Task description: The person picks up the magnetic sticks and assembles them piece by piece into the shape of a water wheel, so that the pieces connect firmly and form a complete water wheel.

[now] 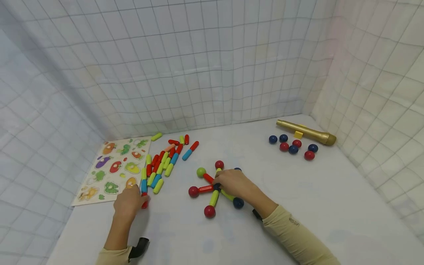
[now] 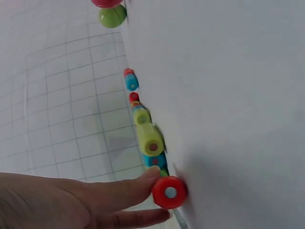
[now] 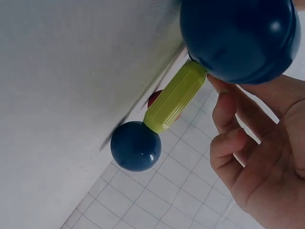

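Observation:
On the white table in the head view lies a star of balls and sticks [image 1: 214,198], red and green sticks running out from a dark blue middle ball [image 1: 216,187]. My right hand [image 1: 233,183] reaches over it from the right, fingertips gripping near that middle ball. In the right wrist view a large blue ball [image 3: 240,36] hides those fingertips, and a green stick [image 3: 176,98] joins another blue ball [image 3: 136,146]. At the left, my left hand [image 1: 128,200] pinches a red stick [image 2: 170,192] between thumb and finger, at the near end of a stick row.
Several red, green and blue sticks [image 1: 169,169] lie beside a vegetable picture board [image 1: 107,165]. Loose red and blue balls [image 1: 293,149] sit at the back right, near a gold microphone-shaped tube [image 1: 306,131]. Gridded white cloth walls [image 1: 212,66] border the back and sides.

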Demonstrator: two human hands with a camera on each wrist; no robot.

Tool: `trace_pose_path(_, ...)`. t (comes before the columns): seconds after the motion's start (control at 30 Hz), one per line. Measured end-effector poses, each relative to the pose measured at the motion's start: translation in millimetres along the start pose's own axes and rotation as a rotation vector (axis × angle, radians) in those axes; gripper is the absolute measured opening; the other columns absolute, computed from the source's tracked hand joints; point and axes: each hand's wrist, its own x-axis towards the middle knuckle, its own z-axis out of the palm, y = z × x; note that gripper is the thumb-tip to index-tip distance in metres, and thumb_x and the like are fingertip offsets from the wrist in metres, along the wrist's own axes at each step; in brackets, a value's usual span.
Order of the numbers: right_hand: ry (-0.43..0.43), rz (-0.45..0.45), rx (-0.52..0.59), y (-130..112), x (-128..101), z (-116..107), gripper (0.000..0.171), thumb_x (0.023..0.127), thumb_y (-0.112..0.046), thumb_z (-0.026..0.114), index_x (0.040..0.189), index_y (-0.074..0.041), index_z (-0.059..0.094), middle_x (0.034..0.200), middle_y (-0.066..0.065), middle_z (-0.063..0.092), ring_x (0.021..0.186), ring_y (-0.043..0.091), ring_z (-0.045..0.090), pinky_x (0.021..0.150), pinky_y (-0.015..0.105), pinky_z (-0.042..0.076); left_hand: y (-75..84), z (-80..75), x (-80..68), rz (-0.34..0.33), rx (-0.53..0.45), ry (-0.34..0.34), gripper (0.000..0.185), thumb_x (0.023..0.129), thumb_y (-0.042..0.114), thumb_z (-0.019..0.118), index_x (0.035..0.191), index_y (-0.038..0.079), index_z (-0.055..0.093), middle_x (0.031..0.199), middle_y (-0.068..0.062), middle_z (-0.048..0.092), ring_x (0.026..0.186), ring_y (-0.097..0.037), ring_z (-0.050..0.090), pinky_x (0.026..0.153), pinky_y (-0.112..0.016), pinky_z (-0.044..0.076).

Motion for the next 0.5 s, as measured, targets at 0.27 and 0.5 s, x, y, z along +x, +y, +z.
trace_pose_path(0.27, -0.002, -0.001, -0.070, 5.2, -1.4, -1.3, 0.025, 0.086, -0.012, 0.072, 0.109, -0.022, 0.075, 0.106, -0.003, 0.071, 0.089, 0.014, 0.063, 0.073, 0.024, 0.054, 10.6, 10.9, 5.9, 0.027, -0.001, 0.003, 0.029, 0.090, 0.013, 0.064, 0.099, -0.014, 0.058, 0.069, -0.013, 0.057, 0.061, -0.023, 0.051, 0.050, -0.025, 0.044)
trace_pose_path(0.5, 0.027, 0.028, -0.103, 3.2, -6.1, -4.4, 0.020, 0.082, -0.009, 0.074, 0.097, -0.022, 0.078, 0.085, -0.004, 0.066, 0.068, 0.011, 0.051, 0.057, 0.023, 0.046, 14.4, 9.7, -1.0, -0.009, 0.044, 0.003, 0.031, 0.089, 0.012, 0.062, 0.104, -0.015, 0.062, 0.072, -0.016, 0.062, 0.063, -0.025, 0.054, 0.053, -0.031, 0.047)
